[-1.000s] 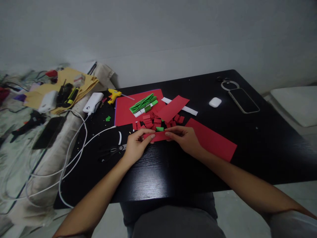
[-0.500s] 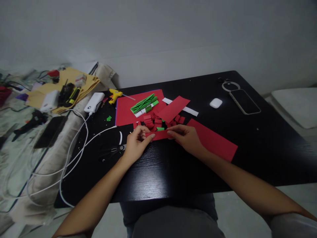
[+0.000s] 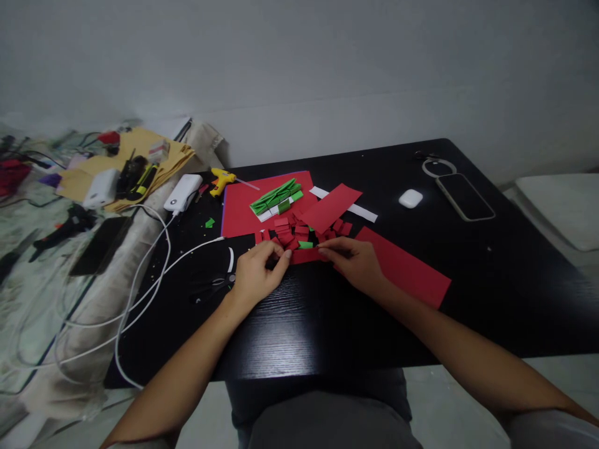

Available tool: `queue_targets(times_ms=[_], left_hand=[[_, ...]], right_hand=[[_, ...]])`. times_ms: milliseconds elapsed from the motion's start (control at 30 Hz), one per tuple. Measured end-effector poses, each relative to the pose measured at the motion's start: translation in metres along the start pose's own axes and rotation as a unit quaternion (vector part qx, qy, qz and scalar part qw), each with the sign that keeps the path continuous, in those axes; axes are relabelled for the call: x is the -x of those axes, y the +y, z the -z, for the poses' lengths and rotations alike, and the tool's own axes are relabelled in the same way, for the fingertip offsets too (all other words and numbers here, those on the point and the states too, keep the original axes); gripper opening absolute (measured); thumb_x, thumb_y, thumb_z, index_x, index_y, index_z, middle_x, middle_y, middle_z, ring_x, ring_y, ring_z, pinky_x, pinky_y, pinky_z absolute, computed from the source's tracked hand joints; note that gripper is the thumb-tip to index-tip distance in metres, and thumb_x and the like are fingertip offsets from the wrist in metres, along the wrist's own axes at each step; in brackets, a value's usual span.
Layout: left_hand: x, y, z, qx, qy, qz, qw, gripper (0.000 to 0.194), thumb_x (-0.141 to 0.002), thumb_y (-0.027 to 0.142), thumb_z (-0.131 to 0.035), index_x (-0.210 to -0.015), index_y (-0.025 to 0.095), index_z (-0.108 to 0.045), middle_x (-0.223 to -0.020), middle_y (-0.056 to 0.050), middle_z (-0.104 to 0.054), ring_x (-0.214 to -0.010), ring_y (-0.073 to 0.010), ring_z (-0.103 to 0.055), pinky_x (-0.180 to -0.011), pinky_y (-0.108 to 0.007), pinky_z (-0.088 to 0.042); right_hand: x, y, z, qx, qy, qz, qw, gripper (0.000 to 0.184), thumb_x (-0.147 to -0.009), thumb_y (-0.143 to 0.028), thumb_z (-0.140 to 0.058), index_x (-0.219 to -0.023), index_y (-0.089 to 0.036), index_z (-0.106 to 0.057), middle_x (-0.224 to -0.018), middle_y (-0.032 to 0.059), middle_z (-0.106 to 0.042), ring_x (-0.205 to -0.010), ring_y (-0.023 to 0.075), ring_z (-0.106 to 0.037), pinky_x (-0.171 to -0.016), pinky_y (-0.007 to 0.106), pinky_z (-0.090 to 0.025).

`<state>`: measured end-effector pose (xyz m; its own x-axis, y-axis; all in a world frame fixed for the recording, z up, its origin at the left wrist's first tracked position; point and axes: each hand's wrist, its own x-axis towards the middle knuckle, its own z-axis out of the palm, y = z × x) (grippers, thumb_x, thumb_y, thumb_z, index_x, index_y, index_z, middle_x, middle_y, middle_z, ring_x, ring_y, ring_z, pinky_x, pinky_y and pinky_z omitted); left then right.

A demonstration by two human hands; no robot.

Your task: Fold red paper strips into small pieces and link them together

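The left hand [image 3: 257, 271] and right hand [image 3: 358, 262] are pinching a red paper strip [image 3: 304, 256] near its ends, its long axis running left to right — roughly along the black table's [image 3: 299, 337] front edge. They're holding it just before small red pieces [image 3: 283, 237]; a white case [image 3: 410, 199] is sitting closed farther right.

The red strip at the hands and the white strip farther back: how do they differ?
The red strip is held between the left hand and right hand, while the white strip lies untouched on the table. The red strip runs nearly sideways in view; the white strip slants down to the right. The hands partly hide the red strip; a red sheet covers the white strip's middle. Both are narrow.
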<state>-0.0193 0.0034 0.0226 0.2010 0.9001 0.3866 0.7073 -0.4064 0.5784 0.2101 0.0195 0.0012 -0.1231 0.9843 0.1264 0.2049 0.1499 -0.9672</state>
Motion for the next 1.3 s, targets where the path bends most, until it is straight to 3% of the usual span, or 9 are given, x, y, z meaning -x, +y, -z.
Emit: queue_targets(times_ms=[100,267,467,933,1133,1300], left_hand=[[0.001,-0.001,0.000,0.024,0.007,0.013,1.000,0.014,-0.090,0.030,-0.062,-0.082,0.018,-0.062,-0.074,-0.001,-0.065,-0.066,-0.0132,-0.060,-0.066,-0.025,-0.047],[0.001,-0.008,-0.004,0.186,0.001,0.108,0.977,0.021,-0.088,0.033,-0.066,-0.102,0.018,-0.062,-0.086,-0.003,-0.068,-0.074,-0.0136,-0.064,-0.067,-0.024,-0.051],[-0.001,-0.010,-0.007,0.295,-0.022,0.184,0.937,0.023,-0.084,0.038,-0.070,-0.088,0.017,-0.066,-0.069,0.001,-0.061,-0.060,-0.0105,-0.058,-0.059,-0.022,-0.048],[-0.006,-0.007,-0.001,0.315,0.001,0.188,0.930,0.025,-0.080,0.041,-0.074,-0.081,0.016,-0.070,-0.067,0.000,-0.066,-0.057,-0.0114,-0.060,-0.057,-0.023,-0.049],[-0.005,-0.008,-0.008,0.366,-0.013,0.208,0.907,0.027,-0.087,0.043,-0.067,-0.088,0.017,-0.066,-0.072,0.001,-0.064,-0.058,-0.0119,-0.064,-0.059,-0.024,-0.050],[-0.005,-0.009,-0.011,0.390,-0.006,0.205,0.897,0.024,-0.083,0.039,-0.071,-0.086,0.017,-0.062,-0.071,0.003,-0.061,-0.057,-0.0105,-0.062,-0.057,-0.024,-0.050]], right_hand=[[-0.001,-0.001,0.000,-0.023,0.010,-0.013,1.000,0.014,-0.080,-0.033,-0.075,-0.090,-0.023,-0.078,-0.084,0.0029,-0.079,-0.076,0.0205,-0.075,-0.075,0.033,-0.060],[-0.002,-0.005,0.002,-0.065,0.029,-0.041,0.997,0.015,-0.076,-0.032,-0.077,-0.087,-0.022,-0.078,-0.083,0.0030,-0.079,-0.075,0.0201,-0.074,-0.075,0.033,-0.060],[-0.003,-0.003,0.003,-0.093,0.025,-0.063,0.993,0.019,-0.076,-0.037,-0.078,-0.088,-0.023,-0.078,-0.084,0.0035,-0.078,-0.077,0.0210,-0.074,-0.077,0.036,-0.061],[-0.008,-0.006,0.004,-0.130,0.017,-0.099,0.986,0.023,-0.071,-0.038,-0.081,-0.086,-0.020,-0.077,-0.082,0.0042,-0.078,-0.074,0.0208,-0.073,-0.076,0.036,-0.059],[-0.009,-0.006,0.004,-0.128,0.026,-0.097,0.987,0.026,-0.070,-0.041,-0.081,-0.085,-0.020,-0.077,-0.082,0.0050,-0.078,-0.075,0.0214,-0.073,-0.075,0.038,-0.060],[-0.009,-0.005,0.003,-0.122,0.025,-0.097,0.987,0.026,-0.070,-0.041,-0.081,-0.085,-0.021,-0.078,-0.081,0.0049,-0.078,-0.073,0.0207,-0.072,-0.074,0.037,-0.060]])
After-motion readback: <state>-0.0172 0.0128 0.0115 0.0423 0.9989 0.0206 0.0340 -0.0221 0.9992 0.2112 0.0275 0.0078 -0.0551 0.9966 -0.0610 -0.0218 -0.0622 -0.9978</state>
